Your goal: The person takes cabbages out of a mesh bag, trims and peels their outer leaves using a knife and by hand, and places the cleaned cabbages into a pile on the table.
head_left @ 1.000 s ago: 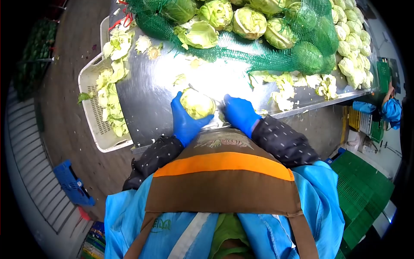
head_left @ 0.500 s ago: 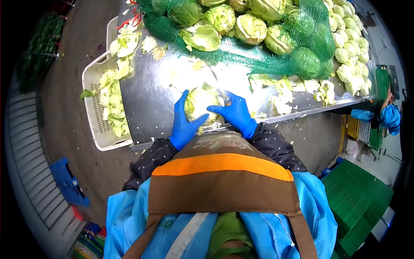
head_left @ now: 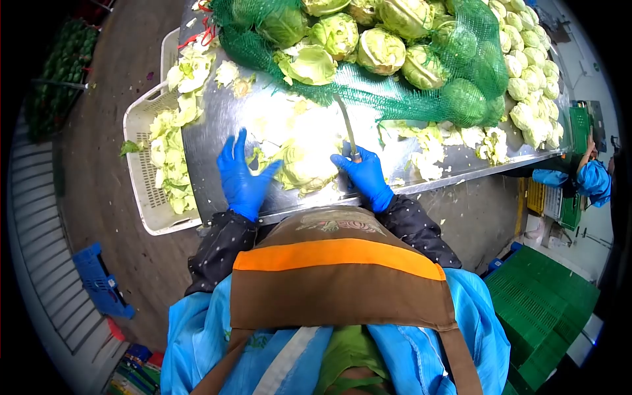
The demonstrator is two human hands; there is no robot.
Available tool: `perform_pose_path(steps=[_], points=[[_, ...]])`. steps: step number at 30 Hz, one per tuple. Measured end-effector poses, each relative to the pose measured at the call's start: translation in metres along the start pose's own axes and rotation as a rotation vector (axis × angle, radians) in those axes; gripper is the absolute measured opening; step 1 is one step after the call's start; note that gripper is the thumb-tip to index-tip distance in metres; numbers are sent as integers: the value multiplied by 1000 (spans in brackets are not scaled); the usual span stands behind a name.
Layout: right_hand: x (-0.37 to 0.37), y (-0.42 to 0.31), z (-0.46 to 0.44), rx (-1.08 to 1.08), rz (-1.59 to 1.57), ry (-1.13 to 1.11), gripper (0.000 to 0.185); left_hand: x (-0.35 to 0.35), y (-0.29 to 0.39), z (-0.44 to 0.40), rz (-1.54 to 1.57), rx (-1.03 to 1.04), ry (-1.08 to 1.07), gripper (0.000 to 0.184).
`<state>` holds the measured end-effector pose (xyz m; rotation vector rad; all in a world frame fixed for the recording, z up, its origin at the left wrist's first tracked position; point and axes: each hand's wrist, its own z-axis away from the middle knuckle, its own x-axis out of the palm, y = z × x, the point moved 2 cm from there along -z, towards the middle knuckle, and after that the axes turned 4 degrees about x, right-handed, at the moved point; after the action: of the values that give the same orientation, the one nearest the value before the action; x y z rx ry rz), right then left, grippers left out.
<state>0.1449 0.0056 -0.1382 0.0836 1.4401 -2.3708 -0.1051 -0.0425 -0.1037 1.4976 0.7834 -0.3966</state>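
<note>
Cabbage [head_left: 308,163] on our tabletop [head_left: 209,148], between our hands, our left hand [head_left: 245,184] spread wide beside it, our right hand [head_left: 367,176] with its grip around a knife [head_left: 347,126], green net [head_left: 411,106] beyond

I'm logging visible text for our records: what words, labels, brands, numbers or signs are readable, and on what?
No text reads clearly.
Brown apron: faded print beyond the orange band, too blurred to read.
Blue jacket: partly covered green mark, too indistinct to read.
</note>
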Motion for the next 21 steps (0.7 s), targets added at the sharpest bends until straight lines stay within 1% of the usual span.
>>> perform_pose_path(steps=[1, 2, 3, 4, 6, 7, 10, 11, 12, 14, 16, 17, 19, 20, 21], points=[[3, -3, 5, 16, -43, -12, 52, -10, 34, -5, -222, 195, 51, 82], [6, -6, 7, 26, -82, -26, 54, 6, 33, -1, -52, 81, -133, 92], [10, 2, 1, -107, -96, -12, 58, 26, 28, 0, 120, -23, -305, 102], [8, -18, 7, -76, -26, -40, 61, 42, 24, 2, 291, -125, -481, 112], [3, -21, 10, -190, 143, 11, 62, 56, 23, 3, 353, -132, -380, 109], [0, -26, 12, 15, 22, -71, 60, 59, 22, 2, 386, -135, -337, 108], [0, -5, 6, 13, -57, -142, 57, 66, 14, 6, 453, -162, -331, 105], [-1, -1, 5, 27, -86, -146, 52, 66, 13, 6, 462, -156, -326, 104], [-5, -6, 4, 59, -21, -185, 51, 65, 11, 6, 470, -148, -322, 103], [-7, -9, 5, 119, -124, -175, 39, 64, 12, 6, 501, -145, -332, 102], [-7, 9, -6, 123, -58, -120, 31, 62, 12, 6, 544, -158, -355, 100], [-6, 18, -8, 126, -26, -94, 27, 58, 12, 6, 574, -142, -398, 100], [-8, 24, -9, 179, 4, -78, 26, 44, 10, 3, 633, -106, -482, 101], [-7, 25, -11, 201, 20, -75, 25, 36, 9, 3, 662, -173, -451, 101], [-4, 2, 2, 105, 23, -67, 24, 25, 8, 7, 689, -243, -420, 102]])
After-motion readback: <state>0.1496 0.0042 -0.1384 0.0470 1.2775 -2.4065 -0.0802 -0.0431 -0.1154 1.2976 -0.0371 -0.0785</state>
